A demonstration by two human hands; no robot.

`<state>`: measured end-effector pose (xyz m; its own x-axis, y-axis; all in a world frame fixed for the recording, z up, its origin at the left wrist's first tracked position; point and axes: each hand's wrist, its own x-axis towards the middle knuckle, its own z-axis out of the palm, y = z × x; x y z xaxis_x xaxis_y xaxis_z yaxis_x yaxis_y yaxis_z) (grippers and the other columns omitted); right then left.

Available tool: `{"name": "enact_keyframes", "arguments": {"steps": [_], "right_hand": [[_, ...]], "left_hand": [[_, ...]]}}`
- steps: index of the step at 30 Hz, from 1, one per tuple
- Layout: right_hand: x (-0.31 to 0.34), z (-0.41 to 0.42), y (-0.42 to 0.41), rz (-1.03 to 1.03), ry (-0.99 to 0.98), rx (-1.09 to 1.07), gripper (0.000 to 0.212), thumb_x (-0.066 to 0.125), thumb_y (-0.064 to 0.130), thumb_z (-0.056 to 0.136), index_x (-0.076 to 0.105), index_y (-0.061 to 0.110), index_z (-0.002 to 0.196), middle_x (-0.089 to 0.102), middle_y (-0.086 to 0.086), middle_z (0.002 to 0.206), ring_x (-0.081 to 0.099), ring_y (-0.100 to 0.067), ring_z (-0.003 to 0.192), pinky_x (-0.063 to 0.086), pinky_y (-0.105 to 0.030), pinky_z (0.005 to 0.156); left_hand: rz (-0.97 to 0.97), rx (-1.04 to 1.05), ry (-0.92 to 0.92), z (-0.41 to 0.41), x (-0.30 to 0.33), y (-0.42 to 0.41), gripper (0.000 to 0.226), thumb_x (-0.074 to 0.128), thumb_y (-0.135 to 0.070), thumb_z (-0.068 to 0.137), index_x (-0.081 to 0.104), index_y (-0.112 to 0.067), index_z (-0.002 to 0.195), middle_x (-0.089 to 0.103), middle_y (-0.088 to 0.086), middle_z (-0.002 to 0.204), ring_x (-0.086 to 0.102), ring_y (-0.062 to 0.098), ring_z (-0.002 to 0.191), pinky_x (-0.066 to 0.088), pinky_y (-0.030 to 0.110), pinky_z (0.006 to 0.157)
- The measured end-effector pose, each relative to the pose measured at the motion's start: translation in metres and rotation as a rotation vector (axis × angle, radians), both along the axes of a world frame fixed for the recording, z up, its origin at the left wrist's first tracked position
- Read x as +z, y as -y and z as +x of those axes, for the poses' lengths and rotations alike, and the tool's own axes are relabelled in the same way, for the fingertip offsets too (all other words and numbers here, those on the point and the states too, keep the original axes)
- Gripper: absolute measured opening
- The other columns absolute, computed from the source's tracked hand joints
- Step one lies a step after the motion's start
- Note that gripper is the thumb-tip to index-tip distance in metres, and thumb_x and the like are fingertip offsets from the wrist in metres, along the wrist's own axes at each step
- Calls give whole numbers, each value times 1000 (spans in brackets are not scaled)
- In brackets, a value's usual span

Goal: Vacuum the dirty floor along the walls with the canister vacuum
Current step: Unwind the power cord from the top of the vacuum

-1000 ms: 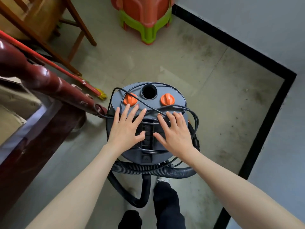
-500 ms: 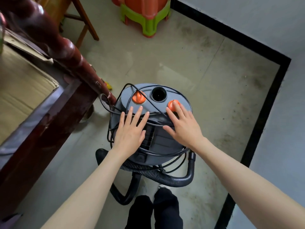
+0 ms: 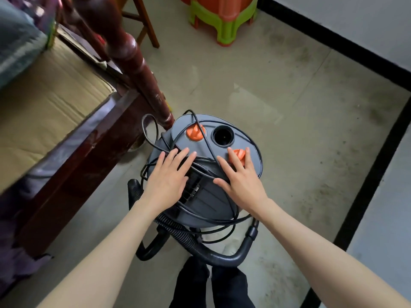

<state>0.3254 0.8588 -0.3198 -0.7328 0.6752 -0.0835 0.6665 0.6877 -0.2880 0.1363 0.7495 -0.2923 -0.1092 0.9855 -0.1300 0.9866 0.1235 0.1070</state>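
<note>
The grey canister vacuum (image 3: 209, 201) stands on the tiled floor (image 3: 289, 130) just in front of my legs. Two orange knobs and a round black port sit on its lid, and a black power cord (image 3: 200, 134) lies looped over the top. My left hand (image 3: 169, 178) rests flat on the lid's left side, fingers straight over the cord. My right hand (image 3: 240, 178) lies flat on the right side, its fingertips on the right orange knob (image 3: 241, 153). A black ribbed hose (image 3: 200, 245) curls on the floor behind the canister.
A dark red wooden bed frame (image 3: 124, 52) with cardboard on it crowds the left, its post close to the vacuum. An orange and green plastic stool (image 3: 222, 21) stands at the back. Black skirting (image 3: 367, 190) lines the grey walls on the right; the tiles there are stained.
The vacuum has moved forward along the bed frame. My right hand slid from the lid's middle up onto the right orange knob. My left hand stayed flat on the lid.
</note>
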Motion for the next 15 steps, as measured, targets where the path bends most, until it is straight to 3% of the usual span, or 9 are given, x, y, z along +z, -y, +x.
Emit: {"name": "enact_keyframes", "arguments": {"steps": [15], "right_hand": [[8, -77, 61, -92, 60, -81, 62, 39, 53, 90, 63, 10, 127, 58, -24, 132, 42, -67, 118, 40, -70, 92]], "left_hand": [[-68, 1, 72, -73, 7, 53, 70, 70, -14, 83, 37, -9, 144, 41, 13, 146, 33, 37, 138, 26, 49, 109]]}}
